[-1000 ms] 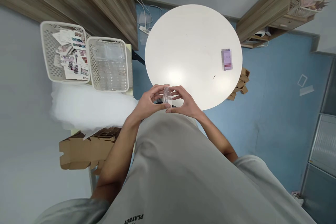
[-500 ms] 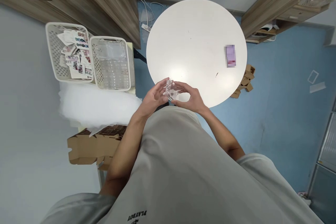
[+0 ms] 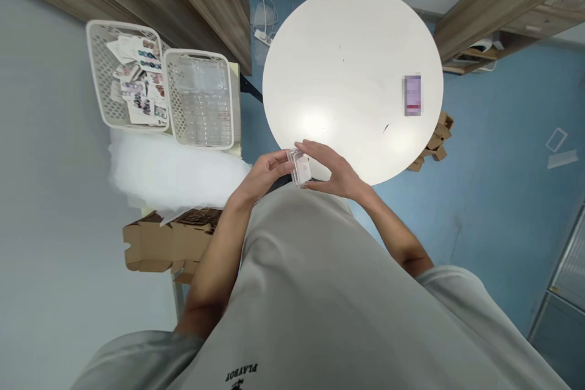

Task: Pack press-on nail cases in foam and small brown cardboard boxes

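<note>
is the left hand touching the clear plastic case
Touching: the head view shows the left hand gripping the clear plastic case along the side nearest that hand, its thumb overlapping the edge with no gap between them.

The shirt (image 3: 315, 280) bears "PLAYBOY" in dark capitals, upside down, with a small dark emblem (image 3: 237, 384) next to it.

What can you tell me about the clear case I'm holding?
The clear case is small, boxy, apparently rigid plastic with a whitish face. It's held slightly turned, by the near edge of the white table. Your left hand grips one side; your right hand seems to touch the other. Whether it's closed is unclear.
</note>
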